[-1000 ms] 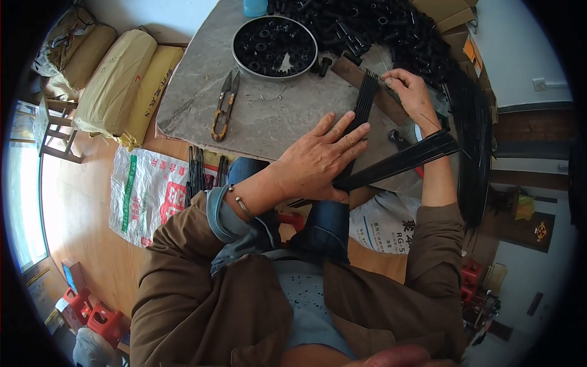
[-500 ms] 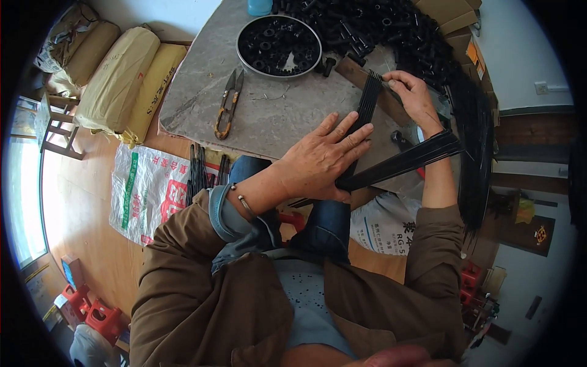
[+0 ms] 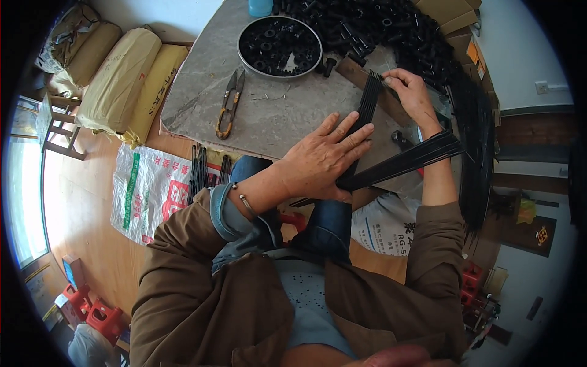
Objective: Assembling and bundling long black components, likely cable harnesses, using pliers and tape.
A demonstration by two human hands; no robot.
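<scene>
My left hand (image 3: 327, 153) lies flat with its fingers stretched out across a bundle of thin black rods (image 3: 369, 101). The rods run up from under the palm, spread side by side at their tips. A second length of black rods (image 3: 403, 160) slants from below that hand over my right forearm. At the upper tips my right hand (image 3: 413, 98) has thumb and forefinger pinched together; what sits between them is too small to make out. Behind the tips a brown wooden block (image 3: 354, 70) rests on the grey stone-patterned table (image 3: 195, 104).
Orange-handled scissors (image 3: 227, 110) lie on the left of the table. A round metal tray (image 3: 240, 58) holds small black rings. Black plastic tube pieces (image 3: 367, 30) are heaped at the back, and long black rods (image 3: 474, 140) hang at the right edge. Wrapped rolls (image 3: 119, 79) stand left.
Both hands stay in nearly the same place. The right fingers shift very slightly at the rod tips.
</scene>
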